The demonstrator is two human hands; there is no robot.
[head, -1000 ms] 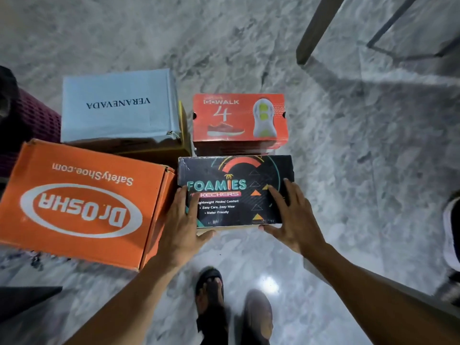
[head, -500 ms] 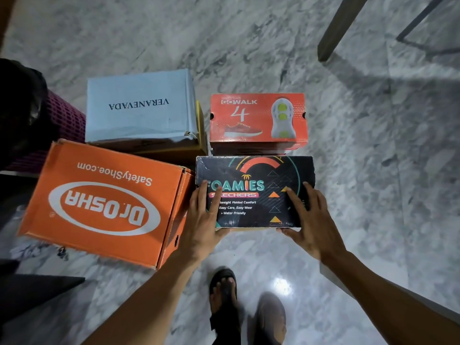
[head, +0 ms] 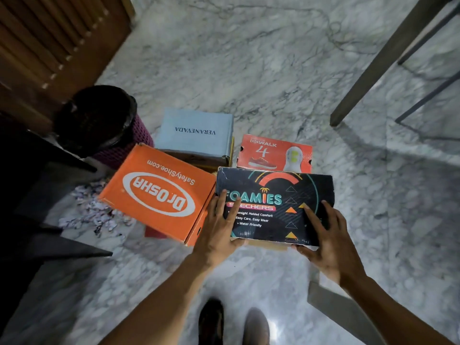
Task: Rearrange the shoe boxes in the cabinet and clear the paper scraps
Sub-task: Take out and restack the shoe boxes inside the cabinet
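Shoebox (head: 276, 185) gripped (left hand (head: 219, 227), right hand (head: 328, 241)).

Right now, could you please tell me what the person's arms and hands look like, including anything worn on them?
The left hand and right hand are bare: no gloves or rings show. The left arm and right arm are uncovered from the wrist down to the picture's lower edge, with no sleeve, watch or bracelet in view.

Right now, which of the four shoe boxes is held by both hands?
The black Foamies box: left hand and right hand grip its near edge. The orange box, pale blue box and red box are not held.
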